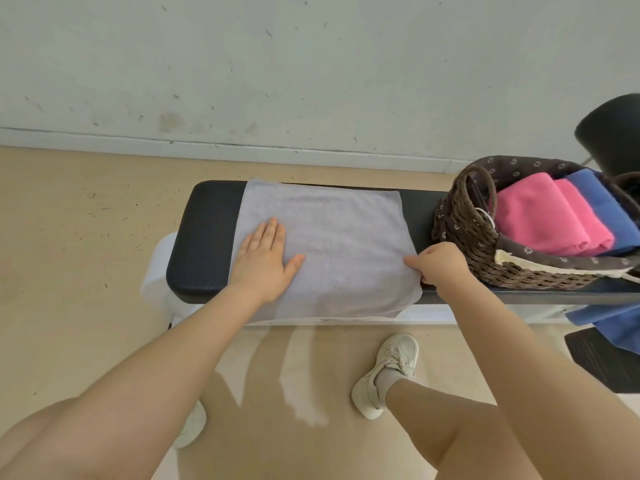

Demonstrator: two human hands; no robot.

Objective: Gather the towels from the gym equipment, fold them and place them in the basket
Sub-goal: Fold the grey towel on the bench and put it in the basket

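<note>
A pale lilac towel lies spread flat across the black padded gym bench, its near edge hanging over the front. My left hand rests flat on the towel's left part, fingers straight. My right hand pinches the towel's right edge near the front corner, fingers curled. A dark wicker basket with a flowered lining stands on the bench just right of the towel. In it lie folded towels, two pink and a blue one.
The bench stands close to a pale wall on a tan floor. Another blue cloth hangs below the bench at the right. A black rounded object sits behind the basket. My white shoes are in front of the bench.
</note>
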